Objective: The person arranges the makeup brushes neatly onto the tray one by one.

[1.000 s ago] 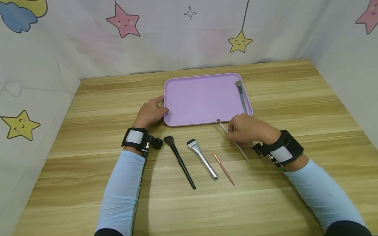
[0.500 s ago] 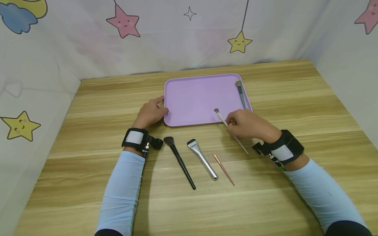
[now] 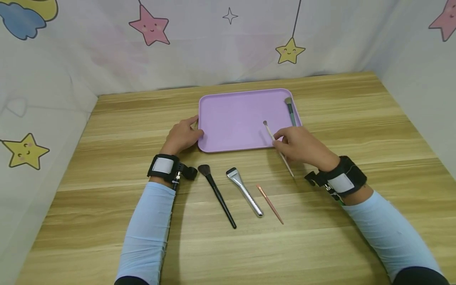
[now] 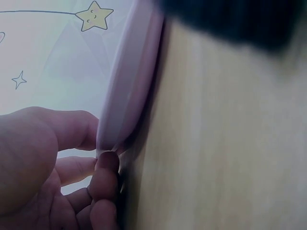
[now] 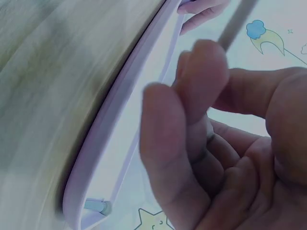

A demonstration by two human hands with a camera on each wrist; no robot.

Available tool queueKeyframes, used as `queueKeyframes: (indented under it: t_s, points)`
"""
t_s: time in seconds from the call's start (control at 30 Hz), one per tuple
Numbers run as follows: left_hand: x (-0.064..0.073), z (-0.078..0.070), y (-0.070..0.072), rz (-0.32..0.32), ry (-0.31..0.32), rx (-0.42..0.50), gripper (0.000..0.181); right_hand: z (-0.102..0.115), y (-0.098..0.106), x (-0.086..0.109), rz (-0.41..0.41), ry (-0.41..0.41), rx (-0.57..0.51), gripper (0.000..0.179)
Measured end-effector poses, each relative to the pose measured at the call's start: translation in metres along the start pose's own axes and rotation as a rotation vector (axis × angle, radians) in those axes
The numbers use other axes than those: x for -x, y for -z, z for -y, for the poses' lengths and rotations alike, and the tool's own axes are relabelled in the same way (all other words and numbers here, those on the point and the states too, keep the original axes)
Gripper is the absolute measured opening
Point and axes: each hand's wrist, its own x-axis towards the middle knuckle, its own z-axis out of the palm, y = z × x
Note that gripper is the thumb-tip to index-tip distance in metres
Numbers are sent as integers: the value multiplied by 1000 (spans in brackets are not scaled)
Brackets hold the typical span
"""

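Note:
My left hand [image 3: 181, 136] grips the left edge of a lilac tray [image 3: 231, 118]; in the left wrist view its thumb lies over the rim [image 4: 120, 96] and fingertips sit below it. A thin white-handled makeup brush [image 3: 269, 131] is pinched in my right hand [image 3: 305, 145], over the tray's front right part. Its small dark bristles point away from me and its handle end hangs out past the front rim. In the right wrist view part of the handle [image 5: 237, 26] rises from between thumb and fingers. Inside the tray's right side lies a green-handled makeup brush [image 3: 290, 111], its lower end hidden by my right hand.
On the wooden table [image 3: 107, 166] in front of the tray lie a black makeup brush [image 3: 218, 198], a flat silver brush [image 3: 245, 192] and a small copper-coloured brush [image 3: 270, 204]. A star-printed cloth wall [image 3: 221, 47] stands behind the table.
My right hand has moved the white-handled brush forward, from the tray's front edge to over its inside. The left hand stays at the tray's left edge.

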Motion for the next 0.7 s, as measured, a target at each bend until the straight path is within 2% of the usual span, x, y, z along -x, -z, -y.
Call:
queueKeyframes:
  t_s: [0.7]
  points:
    - [1, -2, 0, -5, 10, -12, 68, -10, 2, -11, -90, -34, -1, 26]
